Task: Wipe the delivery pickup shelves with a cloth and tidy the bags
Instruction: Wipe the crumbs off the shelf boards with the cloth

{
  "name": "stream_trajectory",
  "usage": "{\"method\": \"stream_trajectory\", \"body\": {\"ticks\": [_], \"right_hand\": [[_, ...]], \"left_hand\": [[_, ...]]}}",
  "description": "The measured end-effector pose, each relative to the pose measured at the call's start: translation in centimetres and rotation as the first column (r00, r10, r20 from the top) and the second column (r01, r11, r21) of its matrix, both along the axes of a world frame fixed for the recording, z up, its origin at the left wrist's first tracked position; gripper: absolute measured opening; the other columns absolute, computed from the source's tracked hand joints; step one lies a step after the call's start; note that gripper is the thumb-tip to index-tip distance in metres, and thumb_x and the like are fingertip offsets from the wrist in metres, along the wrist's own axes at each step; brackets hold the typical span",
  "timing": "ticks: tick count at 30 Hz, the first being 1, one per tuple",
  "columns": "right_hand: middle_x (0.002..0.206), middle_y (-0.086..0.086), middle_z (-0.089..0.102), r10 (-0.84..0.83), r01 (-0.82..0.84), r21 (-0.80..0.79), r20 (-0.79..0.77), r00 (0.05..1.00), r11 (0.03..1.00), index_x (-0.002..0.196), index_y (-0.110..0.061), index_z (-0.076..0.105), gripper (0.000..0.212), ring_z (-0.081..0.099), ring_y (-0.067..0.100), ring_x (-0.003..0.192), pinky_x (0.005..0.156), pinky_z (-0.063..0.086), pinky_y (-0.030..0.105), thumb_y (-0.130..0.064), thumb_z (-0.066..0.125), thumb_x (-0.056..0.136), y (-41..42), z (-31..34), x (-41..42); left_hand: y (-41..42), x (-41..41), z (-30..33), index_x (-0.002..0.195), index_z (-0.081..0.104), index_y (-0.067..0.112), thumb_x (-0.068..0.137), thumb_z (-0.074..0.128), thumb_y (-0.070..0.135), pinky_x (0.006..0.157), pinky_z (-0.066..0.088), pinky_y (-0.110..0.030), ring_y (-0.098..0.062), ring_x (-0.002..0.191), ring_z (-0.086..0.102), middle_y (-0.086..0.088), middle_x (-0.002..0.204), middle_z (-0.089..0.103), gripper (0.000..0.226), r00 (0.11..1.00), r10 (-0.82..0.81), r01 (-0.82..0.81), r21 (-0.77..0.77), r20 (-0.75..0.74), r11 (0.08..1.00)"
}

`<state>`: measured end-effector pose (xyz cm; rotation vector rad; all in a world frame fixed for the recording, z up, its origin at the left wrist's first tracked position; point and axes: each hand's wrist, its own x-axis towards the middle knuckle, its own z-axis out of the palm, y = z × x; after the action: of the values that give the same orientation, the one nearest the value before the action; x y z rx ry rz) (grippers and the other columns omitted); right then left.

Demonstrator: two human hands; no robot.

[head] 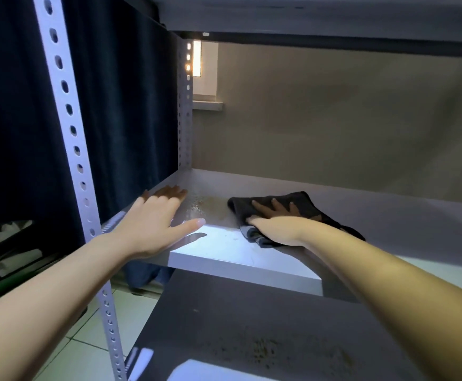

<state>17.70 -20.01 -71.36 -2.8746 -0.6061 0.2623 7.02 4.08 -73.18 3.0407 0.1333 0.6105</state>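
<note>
Counts from my remote seat: two hands, one cloth, two shelf boards visible below the top one, two perforated uprights.

Landmark: the middle shelf (224,251), a grey metal board.

Left hand (152,218) lies flat on the shelf's left end, fingers straight and spread, thumb out toward the front edge; it grips nothing.

Right hand (276,226) lies to the right of the left hand on the same shelf, palm down on the dark grey cloth (268,204), fingers spread and pressing it flat. No curl round the fabric that I can see. The cloth is bunched under the palm, with one edge reaching back toward the rear of the shelf.

Between the two hands, on the shelf surface, a patch of brownish specks (205,204).

Below the shelf: a lower shelf (224,320), also carrying a scatter of brownish specks (273,350).

Left of the shelf: front upright (73,149), rear upright (185,105), and a dark blue curtain (114,105) beside them. Behind the shelf, a beige wall (334,119).

No bags in view; nothing stands on the shelf but hands and cloth.
</note>
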Motion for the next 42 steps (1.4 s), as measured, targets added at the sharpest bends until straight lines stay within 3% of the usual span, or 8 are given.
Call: {"method": "stream_trajectory", "body": {"ticks": [8,11,14,19,31,34,38,42], "right_hand": [[0.159,-0.015,-0.013,0.195,-0.191,-0.087,0.048,0.98,0.978,0.139,-0.064,-0.001,0.054,-0.014,0.023,0.147,0.11,-0.005,0.066,-0.065,0.023,0.091,-2.1,-0.1,-5.9],[0.159,-0.016,-0.013,0.253,-0.248,-0.09,0.045,0.966,0.965,0.136,-0.068,-0.001,0.051,-0.015,0.022,0.147,0.109,-0.009,0.064,-0.066,0.023,0.091,-0.5,0.2,-6.1],[0.159,-0.016,-0.005,0.291,-0.29,-0.057,0.017,0.956,0.955,0.145,-0.056,0.01,0.048,-0.014,0.014,0.146,0.101,-0.022,0.046,-0.057,0.022,0.098,3.1,1.2,-4.1],[0.159,-0.016,-0.009,0.186,-0.186,-0.043,-0.011,0.983,0.982,0.137,-0.067,0.004,0.045,-0.013,0.027,0.147,0.104,-0.01,0.072,-0.061,0.02,0.096,7.4,0.6,-0.3],[0.155,-0.028,-0.009,0.327,-0.327,-0.03,-0.005,0.945,0.945,0.123,-0.08,-0.001,0.038,-0.016,0.01,0.145,0.111,-0.006,0.062,-0.062,0.016,0.094,2.8,-0.1,-1.0],[0.157,-0.022,-0.004,0.336,-0.334,-0.062,0.03,0.941,0.94,0.142,-0.057,0.018,0.046,-0.009,0.018,0.148,0.115,-0.004,0.057,-0.054,0.018,0.097,5.8,0.1,3.8],[0.161,-0.008,0.002,0.111,-0.104,0.12,-0.05,0.993,0.987,0.151,-0.038,0.017,0.059,-0.001,0.018,0.148,0.117,-0.005,0.042,-0.058,0.028,0.096,9.6,0.1,10.0],[0.16,0.003,0.016,0.071,-0.069,0.11,-0.01,0.997,0.992,0.151,-0.029,0.022,0.067,0.014,0.022,0.146,0.116,0.008,0.035,-0.062,0.03,0.093,13.4,0.2,12.6]], "left_hand": [[1.2,-0.3,-0.1,0.149,0.021,0.02,0.065,0.003,0.09,0.111,0.028,-0.049,-0.024,0.125,0.046,-0.002,0.146,0.042,0.11,0.995,0.038,-0.048,-0.116,-0.089,0.992],[1.1,-0.4,-0.2,0.147,0.025,0.02,0.072,0.007,0.087,0.111,0.027,-0.047,-0.025,0.126,0.046,-0.002,0.144,0.045,0.101,0.995,0.058,-0.069,-0.142,-0.082,0.987],[1.0,-0.3,-0.2,0.131,0.043,0.021,0.075,0.016,0.084,0.109,0.032,-0.046,-0.023,0.119,0.05,-0.002,0.135,0.052,0.089,0.993,0.067,-0.08,-0.138,-0.092,0.987],[1.1,-0.5,0.2,0.111,0.046,0.022,0.077,0.017,0.081,0.109,0.028,-0.05,-0.024,0.115,0.05,-0.004,0.126,0.056,0.074,0.986,0.055,-0.072,-0.104,-0.158,0.992],[1.1,-0.1,-0.3,0.123,0.048,0.022,0.072,0.012,0.086,0.115,0.021,-0.049,-0.021,0.127,0.044,0.003,0.138,0.049,0.09,0.981,0.088,-0.107,-0.107,-0.172,0.988],[1.4,-0.2,-0.2,0.142,0.034,0.018,0.072,0.012,0.088,0.117,0.016,-0.048,-0.021,0.135,0.036,0.001,0.147,0.041,0.102,0.982,0.073,-0.093,-0.108,-0.176,0.99],[1.4,-0.5,-0.2,0.122,0.047,0.018,0.068,0.011,0.091,0.112,0.024,-0.048,-0.018,0.112,0.048,0.005,0.116,0.057,0.097,0.987,0.065,-0.084,-0.129,-0.144,0.988],[1.5,-0.3,-0.2,0.146,0.024,0.017,0.069,0.012,0.091,0.116,0.017,-0.046,-0.017,0.133,0.034,0.004,0.147,0.037,0.107,0.994,0.061,-0.074,-0.146,-0.09,0.986]]}}
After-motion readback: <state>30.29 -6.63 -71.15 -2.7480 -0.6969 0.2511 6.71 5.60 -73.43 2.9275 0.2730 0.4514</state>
